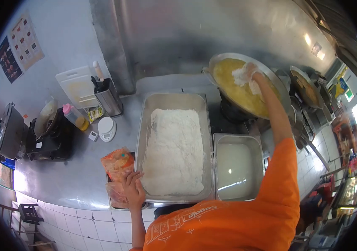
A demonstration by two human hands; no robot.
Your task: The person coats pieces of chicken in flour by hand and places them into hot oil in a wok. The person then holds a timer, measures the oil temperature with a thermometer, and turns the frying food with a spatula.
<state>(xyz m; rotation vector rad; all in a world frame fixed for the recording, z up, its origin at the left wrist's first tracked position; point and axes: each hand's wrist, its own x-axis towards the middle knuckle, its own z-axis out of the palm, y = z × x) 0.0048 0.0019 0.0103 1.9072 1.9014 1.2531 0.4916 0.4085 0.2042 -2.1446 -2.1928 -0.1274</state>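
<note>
Over the large wok [279, 70] of bubbling yellow oil [237, 90] reaches my right hand [253, 75], white with flour. Its fingers are closed around a flour-coated piece of food [241, 77], whose kind the coating hides. My left hand [133, 188] lies with fingers spread at the near left rim of a deep metal tray [209, 167]. White flour [176, 150] fills that tray in an uneven layer. Under and beside the left hand are plastic bags [117, 165] with orange print and pinkish contents. To the tray's right stands a metal pan [217, 163] of cloudy whitish liquid [237, 167].
A white kitchen scale [107, 128], a pink-capped bottle [76, 118] and a knife block [109, 98] stand at the back left. A smaller pan [46, 117] sits on a black stove [50, 144] further left. Another wok [306, 88] is at the right.
</note>
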